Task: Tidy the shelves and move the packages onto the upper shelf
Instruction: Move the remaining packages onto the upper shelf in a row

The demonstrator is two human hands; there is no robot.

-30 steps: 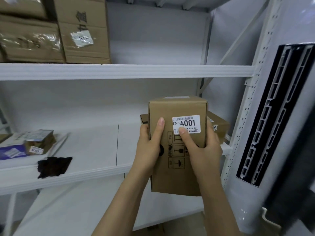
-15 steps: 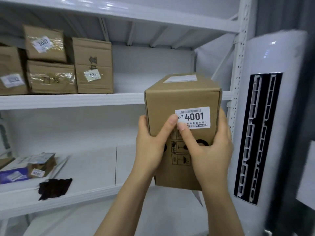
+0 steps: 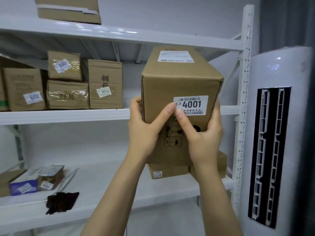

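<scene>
A tall brown cardboard box [image 3: 179, 82] with a white label reading 4001 is held up in front of the upper shelf [image 3: 68, 115]. My left hand [image 3: 144, 132] grips its left side, thumb across the front. My right hand [image 3: 202, 138] grips its right side, thumb on the label's lower left corner. The box's top reaches above the upper shelf's board, at the shelf's bare right part. Behind the box, low cardboard boxes [image 3: 168, 171] sit on the lower shelf [image 3: 105, 181].
Several labelled cardboard boxes [image 3: 68, 82] stand on the upper shelf's left half. A flat box [image 3: 68, 9] lies on the top shelf. Small packages [image 3: 34, 179] and a dark bag [image 3: 61, 201] lie at the lower shelf's left. A white standing air conditioner [image 3: 279, 133] is right of the rack.
Both hands have lifted the 4001 box from the lower shelf level up to the upper shelf's height. The view has tilted upward with it.
</scene>
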